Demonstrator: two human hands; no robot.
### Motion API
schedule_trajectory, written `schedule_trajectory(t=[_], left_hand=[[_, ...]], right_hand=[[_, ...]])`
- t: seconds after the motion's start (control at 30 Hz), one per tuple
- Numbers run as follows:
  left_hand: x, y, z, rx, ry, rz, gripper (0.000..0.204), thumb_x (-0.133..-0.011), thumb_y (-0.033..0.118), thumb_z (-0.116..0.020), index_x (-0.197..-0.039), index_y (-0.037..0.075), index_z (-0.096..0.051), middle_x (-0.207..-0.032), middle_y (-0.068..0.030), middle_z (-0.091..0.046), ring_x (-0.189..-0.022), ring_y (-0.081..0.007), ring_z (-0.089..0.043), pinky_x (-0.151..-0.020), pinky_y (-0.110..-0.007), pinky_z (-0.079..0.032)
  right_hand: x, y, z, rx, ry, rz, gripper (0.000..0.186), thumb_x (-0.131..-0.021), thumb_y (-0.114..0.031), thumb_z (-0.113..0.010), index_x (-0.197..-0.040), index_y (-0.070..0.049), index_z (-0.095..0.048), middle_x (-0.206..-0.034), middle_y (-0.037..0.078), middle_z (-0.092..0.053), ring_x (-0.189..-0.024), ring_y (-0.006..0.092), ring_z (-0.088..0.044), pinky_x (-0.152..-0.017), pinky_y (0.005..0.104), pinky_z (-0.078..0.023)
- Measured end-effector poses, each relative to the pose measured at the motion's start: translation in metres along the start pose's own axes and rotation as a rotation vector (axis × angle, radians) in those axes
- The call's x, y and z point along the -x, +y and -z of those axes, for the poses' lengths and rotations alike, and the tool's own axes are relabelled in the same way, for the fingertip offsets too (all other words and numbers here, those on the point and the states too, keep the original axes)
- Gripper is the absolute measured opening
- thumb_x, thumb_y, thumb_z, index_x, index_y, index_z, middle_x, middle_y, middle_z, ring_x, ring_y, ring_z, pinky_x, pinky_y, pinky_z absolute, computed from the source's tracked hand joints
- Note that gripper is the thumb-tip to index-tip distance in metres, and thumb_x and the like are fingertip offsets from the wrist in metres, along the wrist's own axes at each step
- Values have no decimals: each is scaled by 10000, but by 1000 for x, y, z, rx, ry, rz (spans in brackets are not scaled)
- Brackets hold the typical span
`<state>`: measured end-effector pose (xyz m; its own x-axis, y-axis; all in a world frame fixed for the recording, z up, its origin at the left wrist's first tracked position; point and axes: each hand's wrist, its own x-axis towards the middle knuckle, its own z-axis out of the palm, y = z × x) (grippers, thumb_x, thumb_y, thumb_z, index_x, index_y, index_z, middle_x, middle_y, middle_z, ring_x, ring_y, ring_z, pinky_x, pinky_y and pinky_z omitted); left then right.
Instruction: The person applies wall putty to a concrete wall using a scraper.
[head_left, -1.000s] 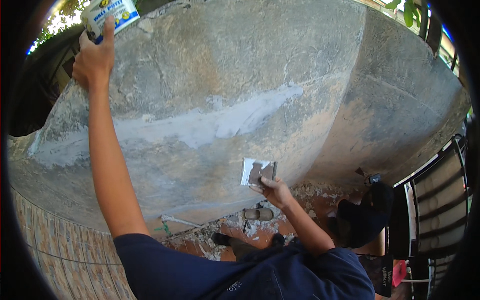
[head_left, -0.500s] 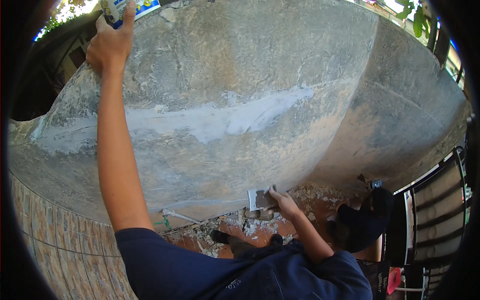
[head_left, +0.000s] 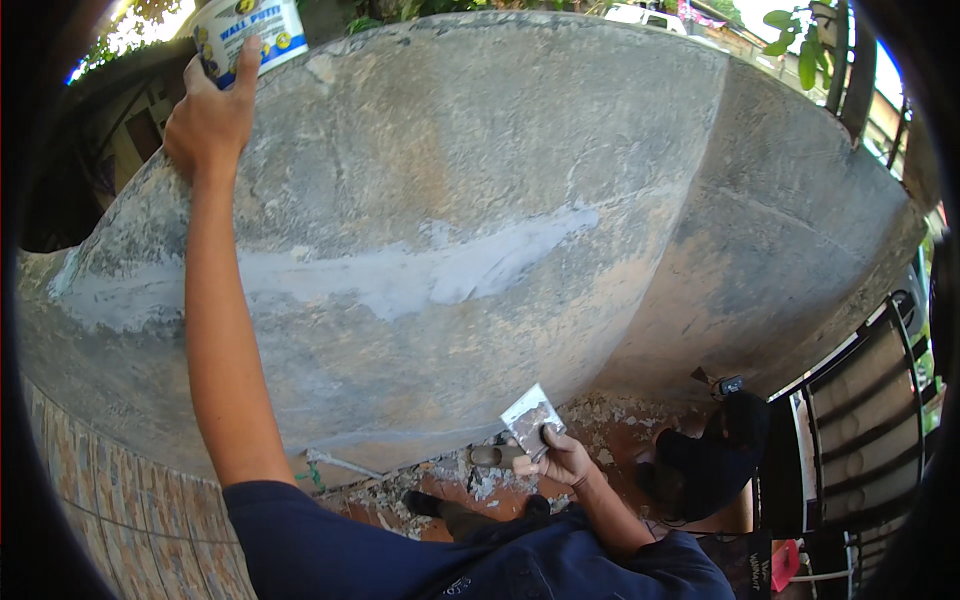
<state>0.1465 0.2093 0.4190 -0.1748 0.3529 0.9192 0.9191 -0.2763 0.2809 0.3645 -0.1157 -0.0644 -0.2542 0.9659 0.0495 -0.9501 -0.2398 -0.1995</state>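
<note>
At the upper left, my left hand (head_left: pixel 208 125) grips a white-and-blue putty tub (head_left: pixel 278 22) standing at the top edge of the wall; the thumb lies over its front. My left arm stretches up across the grey concrete wall (head_left: pixel 480 120). A long, pale, smoothed band of putty (head_left: pixel 390 278) runs along the wall's middle. Low in front of my body, my right hand (head_left: pixel 565 462) is closed round a putty knife (head_left: pixel 528 412), its broad blade tilted up and smeared with white putty. The blade is apart from the putty band.
Another person in dark clothing (head_left: pixel 705 465) crouches at the lower right, holding a scraper (head_left: pixel 705 377) near the wall. Flakes of debris (head_left: pixel 615 415) litter the reddish floor around my feet. A pale pipe (head_left: pixel 345 464) lies at the wall's foot. Dark metal railings (head_left: pixel 862 400) stand at right.
My right hand has turned the putty knife, so its blade now tips upward with the putty showing. The view has shifted, and more of the tub shows. My left hand keeps its grip.
</note>
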Motion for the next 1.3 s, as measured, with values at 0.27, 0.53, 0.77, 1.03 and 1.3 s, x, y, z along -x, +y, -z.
schedule_trajectory(t=[0.27,0.53,0.77,1.03,1.3], left_hand=[[-1,-4,-3,-45,17,-5,896,-782,827,-388,-1333,134,-523,-961,-207,-702,-947,-385,-673,-802,-468,-523],[0,-3,3,-50,-57,15,927,-793,829,-345,-1373,121,-494,-1083,-216,-678,-1042,-396,-637,-879,-463,-495],[-3,-6,-5,-68,-11,-31,949,-775,846,-356,-1346,104,-511,-982,-205,-702,-978,-386,-666,-831,-461,-521],[-8,-12,-9,-74,-46,-8,984,-762,865,-314,-1387,123,-483,-1111,-226,-666,-1087,-406,-614,-913,-463,-476],[-2,-6,-6,-61,-31,-9,970,-763,864,-316,-1364,126,-507,-1087,-221,-674,-1073,-402,-622,-899,-473,-482]], right_hand=[[3,-17,-17,64,22,18,662,-924,-452,-572,-1402,-43,-366,-1344,253,-502,-919,267,-617,-773,421,-536],[-1,-47,-66,254,-9,244,898,-893,-740,-251,-1447,-35,-289,-1273,351,-510,-846,303,-624,-682,400,-549],[-24,-67,-88,313,192,259,974,-883,-773,-102,-1344,24,-419,-1028,306,-637,-580,273,-580,-485,333,-437],[-44,-69,-118,290,120,262,858,-929,-713,-153,-1337,-15,-441,-1077,281,-622,-654,237,-542,-549,319,-415],[-99,-76,-114,1299,522,526,627,-992,-448,-385,-1487,-73,-300,-1217,235,-539,-883,260,-524,-751,375,-443]])
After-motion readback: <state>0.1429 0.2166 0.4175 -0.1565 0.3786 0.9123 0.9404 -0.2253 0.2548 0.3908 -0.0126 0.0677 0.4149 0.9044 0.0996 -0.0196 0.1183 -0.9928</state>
